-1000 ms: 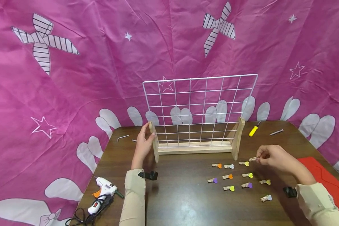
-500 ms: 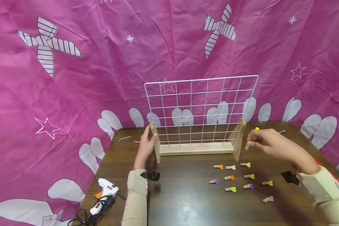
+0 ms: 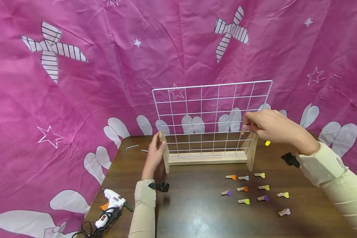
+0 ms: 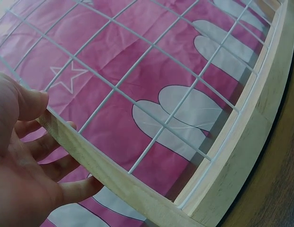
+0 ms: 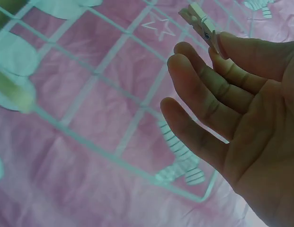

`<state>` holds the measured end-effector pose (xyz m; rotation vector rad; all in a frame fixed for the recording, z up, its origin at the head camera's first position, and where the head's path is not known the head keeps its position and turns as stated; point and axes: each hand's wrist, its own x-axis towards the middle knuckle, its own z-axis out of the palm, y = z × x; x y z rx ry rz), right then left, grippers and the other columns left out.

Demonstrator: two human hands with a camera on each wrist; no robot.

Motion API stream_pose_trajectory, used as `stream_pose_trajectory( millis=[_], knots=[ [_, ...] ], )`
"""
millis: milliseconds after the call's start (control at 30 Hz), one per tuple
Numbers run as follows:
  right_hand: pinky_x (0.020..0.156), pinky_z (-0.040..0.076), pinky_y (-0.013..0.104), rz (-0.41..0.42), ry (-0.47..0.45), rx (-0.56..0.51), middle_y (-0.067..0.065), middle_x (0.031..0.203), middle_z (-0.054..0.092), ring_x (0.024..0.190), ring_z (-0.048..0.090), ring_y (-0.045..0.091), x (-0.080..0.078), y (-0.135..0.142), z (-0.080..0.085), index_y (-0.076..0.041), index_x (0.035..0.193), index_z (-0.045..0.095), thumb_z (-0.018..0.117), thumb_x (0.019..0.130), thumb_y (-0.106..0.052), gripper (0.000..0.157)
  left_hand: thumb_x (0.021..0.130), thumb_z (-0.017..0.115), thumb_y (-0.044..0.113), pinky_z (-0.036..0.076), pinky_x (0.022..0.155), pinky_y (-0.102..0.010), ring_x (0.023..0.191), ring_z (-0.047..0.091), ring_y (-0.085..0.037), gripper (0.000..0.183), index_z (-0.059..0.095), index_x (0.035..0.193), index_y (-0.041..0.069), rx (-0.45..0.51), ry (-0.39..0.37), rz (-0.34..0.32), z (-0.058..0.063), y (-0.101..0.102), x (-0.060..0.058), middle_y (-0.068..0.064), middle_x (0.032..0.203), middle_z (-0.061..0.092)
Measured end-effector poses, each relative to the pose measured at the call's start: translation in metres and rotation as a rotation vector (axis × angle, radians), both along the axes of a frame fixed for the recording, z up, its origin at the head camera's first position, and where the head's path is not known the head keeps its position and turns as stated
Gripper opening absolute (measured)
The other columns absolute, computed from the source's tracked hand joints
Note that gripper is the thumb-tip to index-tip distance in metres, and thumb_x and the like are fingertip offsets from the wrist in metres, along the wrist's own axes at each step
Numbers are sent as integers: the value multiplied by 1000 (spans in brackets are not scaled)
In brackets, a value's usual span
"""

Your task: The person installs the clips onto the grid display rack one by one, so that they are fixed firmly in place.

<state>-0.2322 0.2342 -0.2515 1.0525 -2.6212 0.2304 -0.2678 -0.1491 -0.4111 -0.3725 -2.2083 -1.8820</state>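
Note:
A white wire grid panel (image 3: 212,85) stands upright in a pale wooden stand (image 3: 208,161) on the brown table. My left hand (image 3: 154,154) grips the stand's left upright (image 4: 90,153), thumb on the near side and fingers behind it. Between thumb and index finger, my right hand (image 3: 272,125) pinches a small wooden clothespin (image 5: 202,26) near the grid's lower right part. In the right wrist view its other fingers are spread loosely. Whether the clothespin touches a wire I cannot tell. Several heart-topped clothespins, among them an orange one (image 3: 242,189) and a purple one (image 3: 263,198), lie in front of the stand.
A white glue gun (image 3: 113,199) with a black cord lies at the table's left edge. Behind the left hand is a hex key (image 3: 132,147). A yellow screwdriver handle (image 3: 267,143) shows right of the stand. A pink patterned cloth (image 3: 107,79) hangs behind.
My right hand has lifted the clothespin off the table and carried it left and up to the grid's right side. The left hand keeps its hold on the upright.

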Motion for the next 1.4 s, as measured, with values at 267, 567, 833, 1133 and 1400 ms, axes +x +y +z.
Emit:
stream_pose_trajectory(
  millis=[267,567,833,1133,1400],
  knots=[
    [49,35,28,20,17,59,-12,64,51,54,42,8,-13,-34,50,-18,79,54,56,84,-2,17,95,43,-1,35,101,-46,122,42,-34,48,30,141,0,8,-6,-7,-2,-1,-1,-22,134,42],
    [52,39,32,46,75,67,-4,67,58,59,49,14,-33,-76,94,-12,80,58,48,78,3,18,94,46,-2,35,102,-43,120,45,-33,48,32,140,-2,17,32,49,-7,-1,-2,-23,131,45],
    [52,37,32,82,115,66,-4,72,65,59,48,16,-46,-117,120,-11,76,58,46,76,6,21,92,47,-4,37,101,-43,118,46,-35,47,34,138,-5,18,62,54,-8,0,-3,-26,130,46],
    [55,40,36,75,137,56,-2,75,62,68,52,20,-60,-166,137,-12,76,61,40,72,3,25,92,48,-4,38,99,-43,117,47,-34,47,35,138,-5,28,62,59,-10,0,-3,-26,130,46],
    [62,46,42,73,122,49,-4,77,64,74,57,20,-73,-204,137,-12,77,63,40,74,1,27,92,48,-4,38,99,-43,119,46,-32,48,35,138,-3,20,65,65,-9,1,-2,-24,131,46]
  ],
)
